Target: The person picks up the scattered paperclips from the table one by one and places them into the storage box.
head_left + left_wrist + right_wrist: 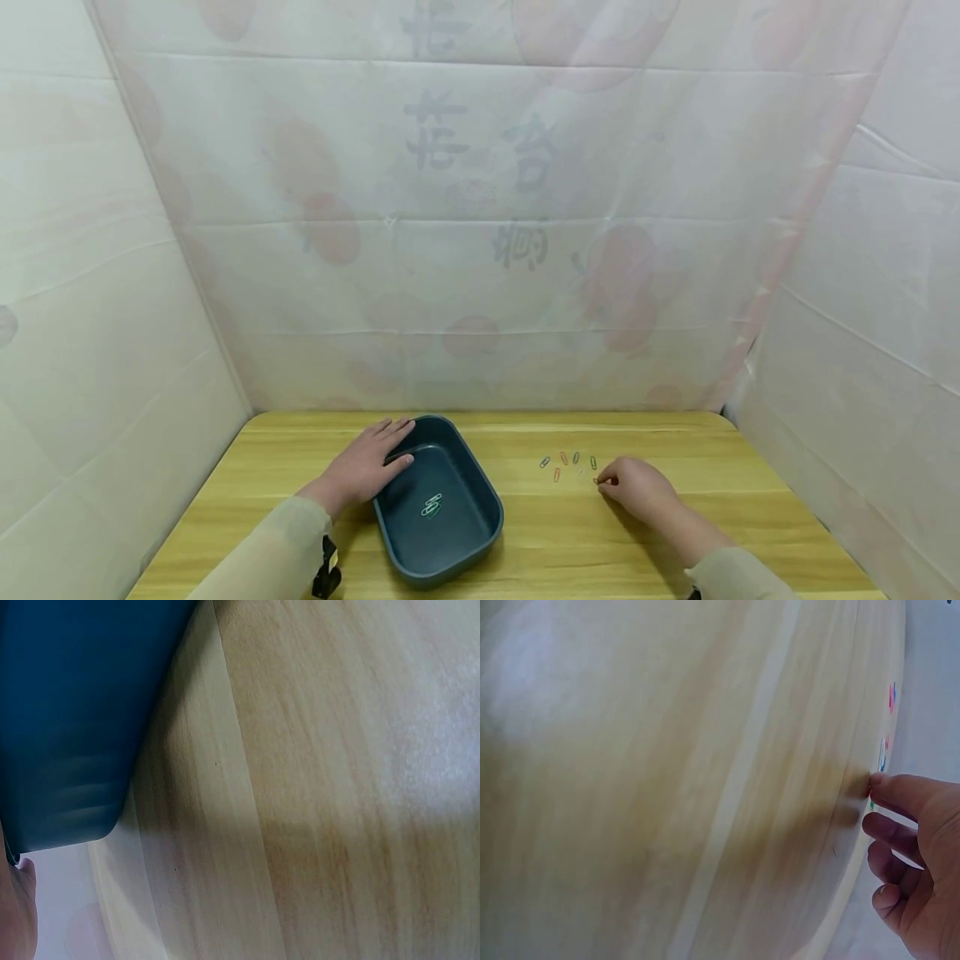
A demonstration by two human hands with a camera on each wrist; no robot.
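Left hand (367,471) flat, fingers straight, resting on the 10 o'clock rim of dark blue tray (480,508); in the left wrist view only a sliver of skin at the frame edge. Two paper clips (431,505) lying inside the tray. Right hand (637,490) fingertips pinching one clip (597,480), mostly hidden. Loose clips (564,465) scattered on wooden table (675,442) at its 10 o'clock, blurred in the right wrist view.

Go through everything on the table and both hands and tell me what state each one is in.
Blue bin: upright, open, two paper clips lying inside.
Loose paper clips: flat on the wooden table, scattered right of the bin.
Left hand: flat, resting on the bin's rim.
Right hand: fingers pinching a clip on the tabletop.
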